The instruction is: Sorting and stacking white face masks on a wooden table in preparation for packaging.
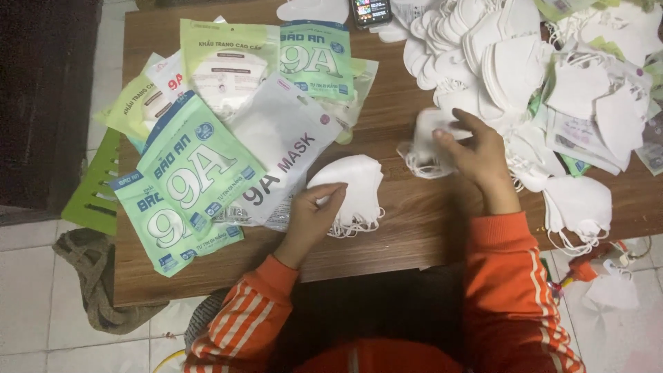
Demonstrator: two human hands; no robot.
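Wooden table [407, 228], contents listed left to right:

- Printed mask pouches [197, 173]: about seven, green and white, overlapped left of the table's centre.
- Left hand [311, 214]: fingers pinched together on one small stack of folded white masks [356, 190], resting just right of the pouches.
- Right hand [476, 155]: fingers closed on a second stack of white masks [428, 145], right of centre.
- Loose mask heap [525, 62]: too many to count, at the table's far right.
- One phone [371, 12], far edge.
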